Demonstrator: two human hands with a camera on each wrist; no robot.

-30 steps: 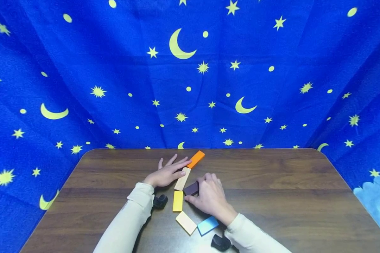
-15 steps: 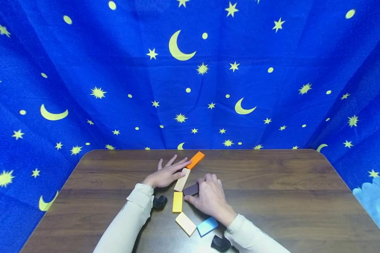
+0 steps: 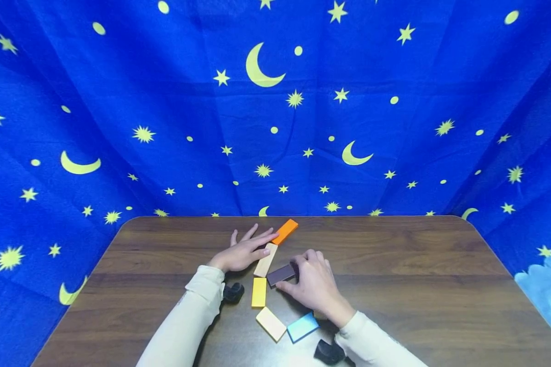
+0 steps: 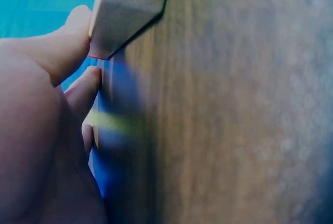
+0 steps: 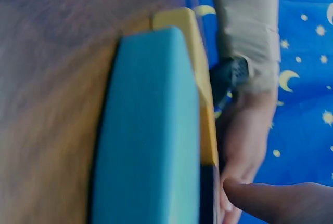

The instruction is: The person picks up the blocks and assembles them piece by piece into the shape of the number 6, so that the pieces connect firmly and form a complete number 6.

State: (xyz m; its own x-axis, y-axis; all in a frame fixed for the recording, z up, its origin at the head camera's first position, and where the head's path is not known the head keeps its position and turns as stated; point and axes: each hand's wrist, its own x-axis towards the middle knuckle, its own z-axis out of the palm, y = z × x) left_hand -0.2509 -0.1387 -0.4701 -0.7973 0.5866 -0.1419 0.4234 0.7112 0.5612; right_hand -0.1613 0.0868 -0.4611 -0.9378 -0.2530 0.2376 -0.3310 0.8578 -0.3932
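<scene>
In the head view my left hand (image 3: 240, 254) lies with fingers spread; its index fingertip touches the orange block (image 3: 285, 231) and its thumb rests on the plain wooden block (image 3: 265, 260). The left wrist view shows that thumb against the wooden block (image 4: 130, 8). My right hand (image 3: 317, 283) pinches the right end of a dark brown block (image 3: 281, 275) between thumb and curled fingers. This block lies on the table beside the wooden and yellow blocks. In the right wrist view the thumb (image 5: 281, 200) shows, while the other fingers are hidden.
A yellow block (image 3: 259, 292), a cream block (image 3: 271, 324) and a blue block (image 3: 303, 327) curve toward the near side of the wooden table (image 3: 418, 285). Part of a tan block (image 3: 319, 315) shows under the right wrist. A blue starry cloth (image 3: 303, 117) hangs behind.
My right hand has slid a little to the right along the dark brown block, baring more of it. A tan block's edge now shows under the wrist. The left hand stays put.
</scene>
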